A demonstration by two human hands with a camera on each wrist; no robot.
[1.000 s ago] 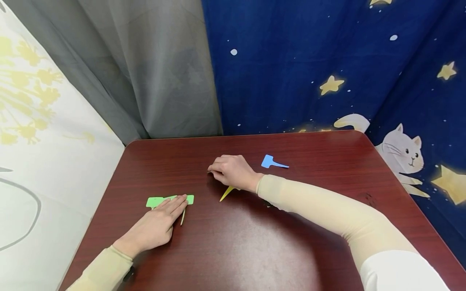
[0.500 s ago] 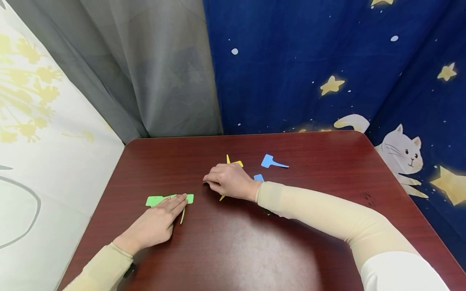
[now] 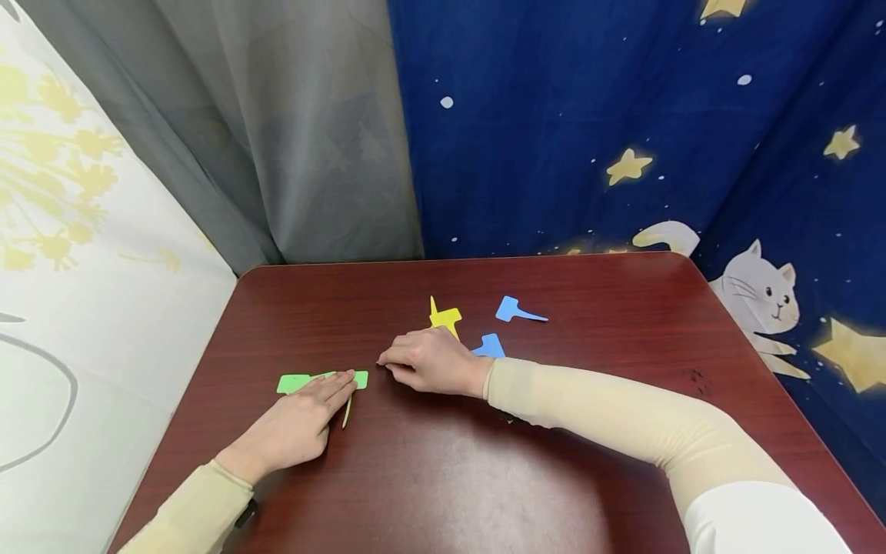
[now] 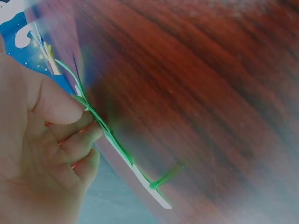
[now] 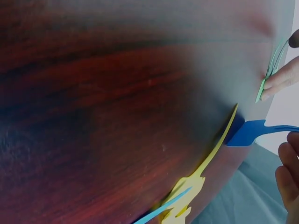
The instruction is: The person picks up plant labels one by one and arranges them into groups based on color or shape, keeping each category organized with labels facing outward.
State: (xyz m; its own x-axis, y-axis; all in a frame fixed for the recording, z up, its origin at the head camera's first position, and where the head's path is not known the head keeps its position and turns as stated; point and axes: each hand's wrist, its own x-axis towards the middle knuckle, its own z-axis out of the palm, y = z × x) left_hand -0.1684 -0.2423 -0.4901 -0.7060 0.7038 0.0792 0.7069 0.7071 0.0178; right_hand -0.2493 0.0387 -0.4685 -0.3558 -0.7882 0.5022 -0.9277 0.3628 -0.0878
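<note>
My left hand (image 3: 294, 427) rests with its fingers laid over green T-shaped plant labels (image 3: 294, 383), which lie close together on the table's left half. Their edges show under the fingertips in the left wrist view, as a green strip (image 4: 117, 147). My right hand (image 3: 438, 362) is low over the table. In the right wrist view it pinches a blue plant label (image 5: 245, 133) by its stem, the broad head pointing away from the fingers. Overlapping yellow plant labels (image 3: 445, 318) lie just beyond this hand, partly hidden by it. Another blue label (image 3: 491, 345) lies beside its wrist.
A further blue label (image 3: 508, 308) lies toward the back of the reddish-brown table (image 3: 609, 300). Grey curtain (image 3: 325, 138) and blue star-patterned curtain (image 3: 554, 123) hang behind the table's far edge.
My right hand has moved nearer and slightly left, toward the green labels. This uncovers the yellow labels and the blue one by its wrist. The left hand stays in place.
</note>
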